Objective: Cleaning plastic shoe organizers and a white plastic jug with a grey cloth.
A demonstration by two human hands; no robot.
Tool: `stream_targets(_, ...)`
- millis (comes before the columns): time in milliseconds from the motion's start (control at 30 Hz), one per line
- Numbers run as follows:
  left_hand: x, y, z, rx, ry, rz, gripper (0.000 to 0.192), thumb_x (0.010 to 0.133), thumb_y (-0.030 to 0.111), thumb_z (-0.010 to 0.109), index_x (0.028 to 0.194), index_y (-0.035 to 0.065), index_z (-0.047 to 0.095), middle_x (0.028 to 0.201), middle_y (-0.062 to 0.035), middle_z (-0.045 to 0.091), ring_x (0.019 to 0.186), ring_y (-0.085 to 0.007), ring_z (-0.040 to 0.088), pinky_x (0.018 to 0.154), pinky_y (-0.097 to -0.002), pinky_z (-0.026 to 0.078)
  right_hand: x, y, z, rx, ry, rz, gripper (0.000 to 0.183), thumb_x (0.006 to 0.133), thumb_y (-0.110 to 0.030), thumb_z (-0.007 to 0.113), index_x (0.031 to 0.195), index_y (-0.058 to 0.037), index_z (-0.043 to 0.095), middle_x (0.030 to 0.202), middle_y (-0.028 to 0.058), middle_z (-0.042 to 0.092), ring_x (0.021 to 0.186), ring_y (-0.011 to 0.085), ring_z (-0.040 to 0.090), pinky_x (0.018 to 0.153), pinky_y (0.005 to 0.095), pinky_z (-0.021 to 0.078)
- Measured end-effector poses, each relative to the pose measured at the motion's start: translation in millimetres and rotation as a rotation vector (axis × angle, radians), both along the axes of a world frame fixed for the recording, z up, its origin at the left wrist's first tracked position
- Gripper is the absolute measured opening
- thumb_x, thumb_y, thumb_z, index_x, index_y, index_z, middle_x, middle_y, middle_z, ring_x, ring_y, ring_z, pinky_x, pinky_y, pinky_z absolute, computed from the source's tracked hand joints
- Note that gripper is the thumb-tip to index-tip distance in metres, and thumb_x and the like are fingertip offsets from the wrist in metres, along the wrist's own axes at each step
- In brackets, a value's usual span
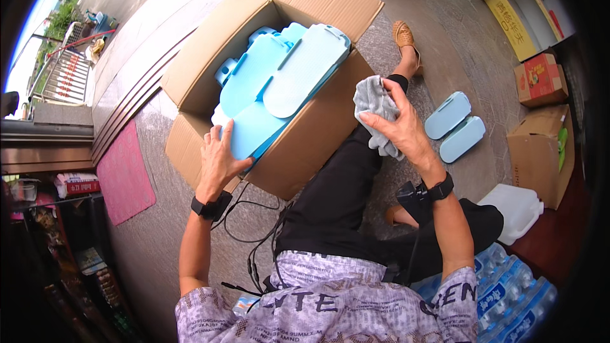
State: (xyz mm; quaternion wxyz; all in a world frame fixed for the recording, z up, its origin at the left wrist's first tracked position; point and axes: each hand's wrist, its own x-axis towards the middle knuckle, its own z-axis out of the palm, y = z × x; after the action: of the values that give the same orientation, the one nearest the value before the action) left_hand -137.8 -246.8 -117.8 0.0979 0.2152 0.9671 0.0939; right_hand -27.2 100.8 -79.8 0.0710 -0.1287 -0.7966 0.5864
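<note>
An open cardboard box (305, 128) stands tilted in the view before me, filled with light blue plastic pieces (310, 71) that have rounded ends and raised edges. My left hand (220, 157) rests with fingers spread on a blue piece (252, 128) at the box's near left end. A crumpled grey cloth (374, 105) is pinched between the thumb and fingers of my right hand (402, 124), just right of the box and above my leg. Two similar blue pieces (449, 115) lie side by side on the floor to the right.
Black cables (255, 243) run across the floor below the box. Cartons (541, 152), a white plastic container (514, 212) and wrapped water bottles (505, 290) stand at right. A pink mat (126, 176) and shelves (78, 243) are at left.
</note>
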Motion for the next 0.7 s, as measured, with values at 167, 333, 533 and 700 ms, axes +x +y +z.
stream_targets(167, 7, -7, -3, 0.027, 0.067, -0.051, 0.092, 0.057, 0.032, 0.08, 0.136, 0.0053, 0.04, 0.127, -0.0244, 0.04, 0.112, -0.0392, 0.042, 0.094, -0.0465, 0.039, -41, 3, -15, 0.196, 0.022, 0.029, 0.074, 0.075, -0.032, 0.075, 0.133, -0.0047, 0.037, 0.119, 0.0241, 0.055, 0.112, 0.0348, 0.055, 0.095, 0.0399, 0.0427)
stream_targets(333, 16, 0, -8, 0.006, 0.076, -0.037, 0.094, 0.059, 0.034, 0.08, 0.138, 0.0061, 0.038, 0.129, -0.0238, 0.038, 0.115, -0.0388, 0.04, 0.095, -0.047, 0.036, -77, 6, -25, 0.36, 0.097, -0.024, 0.071, 0.075, -0.031, 0.074, 0.129, -0.0001, 0.042, 0.114, 0.0283, 0.057, 0.107, 0.0379, 0.056, 0.092, 0.0413, 0.0438)
stream_targets(533, 17, 0, -12, -0.05, 0.088, 0.008, 0.094, 0.062, 0.039, 0.078, 0.14, 0.0065, 0.036, 0.129, -0.0231, 0.038, 0.116, -0.0387, 0.039, 0.095, -0.0478, 0.034, -94, -12, -32, -0.557, -0.335, 0.119, 0.038, 0.078, -0.029, 0.072, 0.095, 0.0042, 0.063, 0.082, 0.0086, 0.065, 0.073, 0.0129, 0.062, 0.063, 0.0234, 0.0478)
stream_targets(700, 19, 19, -13, -0.172, 0.162, 0.014, 0.09, 0.065, 0.042, 0.075, 0.139, 0.0044, 0.037, 0.124, -0.0258, 0.041, 0.118, -0.0396, 0.039, 0.096, -0.0489, 0.03, -111, -26, -54, -0.731, -0.391, -0.052, 0.034, 0.079, -0.027, 0.073, 0.093, 0.0017, 0.063, 0.08, 0.0059, 0.064, 0.063, 0.0127, 0.062, 0.053, 0.026, 0.0504)
